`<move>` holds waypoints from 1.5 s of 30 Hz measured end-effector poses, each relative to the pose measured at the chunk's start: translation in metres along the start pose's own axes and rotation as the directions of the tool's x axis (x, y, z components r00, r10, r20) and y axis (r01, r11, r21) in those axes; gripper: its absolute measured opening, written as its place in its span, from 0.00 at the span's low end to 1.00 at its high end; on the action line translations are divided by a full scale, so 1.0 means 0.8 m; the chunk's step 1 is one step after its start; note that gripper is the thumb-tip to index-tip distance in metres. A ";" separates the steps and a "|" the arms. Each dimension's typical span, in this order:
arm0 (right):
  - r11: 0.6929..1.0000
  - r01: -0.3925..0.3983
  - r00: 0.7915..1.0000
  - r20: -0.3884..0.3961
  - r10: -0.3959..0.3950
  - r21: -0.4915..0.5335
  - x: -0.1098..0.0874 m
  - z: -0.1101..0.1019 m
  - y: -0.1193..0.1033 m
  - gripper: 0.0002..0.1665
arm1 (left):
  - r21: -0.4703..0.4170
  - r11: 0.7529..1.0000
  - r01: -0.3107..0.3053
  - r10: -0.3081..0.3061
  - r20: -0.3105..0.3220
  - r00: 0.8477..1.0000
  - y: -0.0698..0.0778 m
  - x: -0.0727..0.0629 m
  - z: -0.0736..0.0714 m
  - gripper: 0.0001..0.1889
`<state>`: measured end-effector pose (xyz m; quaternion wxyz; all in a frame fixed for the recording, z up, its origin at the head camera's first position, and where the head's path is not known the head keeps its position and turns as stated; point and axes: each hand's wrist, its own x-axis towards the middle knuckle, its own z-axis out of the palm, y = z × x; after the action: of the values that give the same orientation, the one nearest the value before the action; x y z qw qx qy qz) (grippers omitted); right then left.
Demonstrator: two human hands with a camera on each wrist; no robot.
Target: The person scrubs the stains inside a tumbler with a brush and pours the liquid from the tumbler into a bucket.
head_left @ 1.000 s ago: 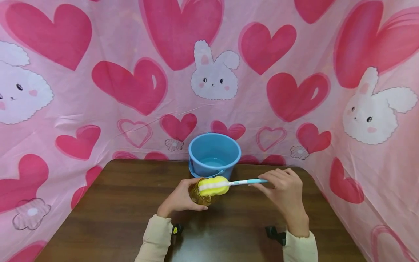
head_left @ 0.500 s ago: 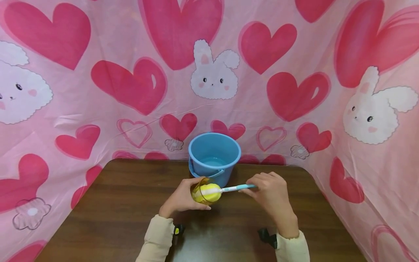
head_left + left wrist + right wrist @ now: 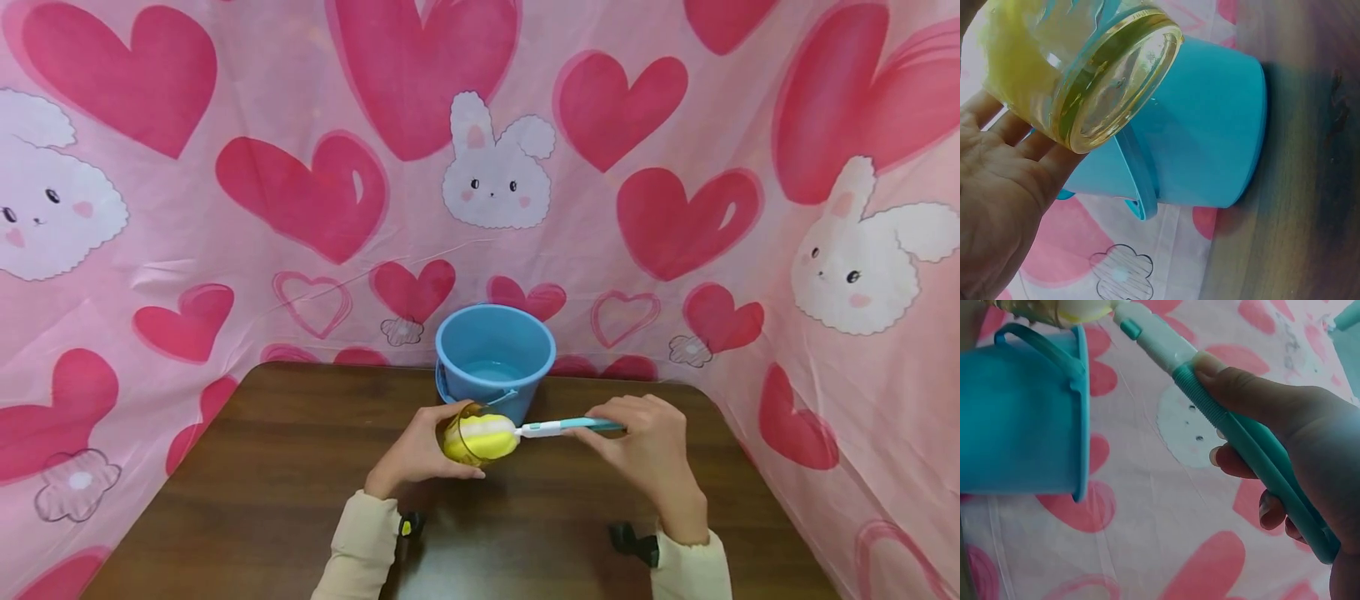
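Note:
My left hand (image 3: 417,450) grips an amber glass cup (image 3: 463,457) whose mouth is turned to the right; its thick base shows in the left wrist view. A sponge brush has its yellow and white head (image 3: 491,437) partly inside the cup. My right hand (image 3: 643,437) holds the brush's white and teal handle (image 3: 1210,406), the thumb lying along it in the right wrist view. Both hands are above the table, just in front of a blue bucket (image 3: 525,392).
The bucket, its handle (image 3: 1138,178) hanging down, stands at the far edge of a dark wooden table (image 3: 315,417). A pink cloth (image 3: 585,208) with hearts and rabbits hangs behind and at both sides.
My right hand first moved left, pushing the sponge head deeper into the cup. It has since drawn back right, and part of the head is out again. The left hand barely moved.

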<state>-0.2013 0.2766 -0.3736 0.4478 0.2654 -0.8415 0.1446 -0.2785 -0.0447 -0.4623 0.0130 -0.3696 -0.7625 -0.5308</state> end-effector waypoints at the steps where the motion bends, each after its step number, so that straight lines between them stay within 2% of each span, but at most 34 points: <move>1: 1.000 -0.006 1.000 -0.005 0.006 -0.003 0.000 -0.002 0.002 0.36 | -0.006 1.000 0.002 -0.002 0.002 1.000 0.000 0.000 0.000 0.42; 8: 1.000 -0.006 0.999 -0.047 0.006 -0.002 -0.002 -0.007 0.007 0.33 | -0.042 0.999 0.002 -0.001 0.007 1.000 -0.001 0.000 0.001 0.41; 23: 0.999 -0.002 1.000 0.004 0.002 -0.038 0.002 0.008 -0.011 0.38 | -0.014 1.000 0.011 -0.011 -0.021 1.000 0.000 0.000 0.004 0.41; 28: 0.996 0.045 0.999 0.009 -0.045 -0.074 0.004 0.015 -0.017 0.41 | 0.007 1.000 -0.001 0.001 -0.021 1.000 -0.001 0.001 0.007 0.41; 33: 0.992 0.087 0.996 0.034 -0.084 -0.087 0.005 0.018 -0.020 0.36 | 0.018 1.000 0.001 0.000 -0.007 1.000 -0.005 0.001 0.008 0.41; 37: 0.994 0.078 0.996 0.037 -0.076 -0.072 0.005 0.018 -0.015 0.35 | -0.018 1.000 0.021 -0.021 -0.001 1.000 -0.007 0.000 0.007 0.40; 45: 0.997 0.024 1.000 -0.008 -0.025 -0.067 0.001 0.008 0.002 0.41 | -0.037 0.999 0.034 -0.033 0.022 0.999 -0.009 0.001 0.008 0.41</move>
<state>-0.2065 0.2744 -0.3764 0.4620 0.2600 -0.8405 0.1122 -0.2814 -0.0403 -0.4704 -0.0111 -0.3625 -0.7587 -0.5411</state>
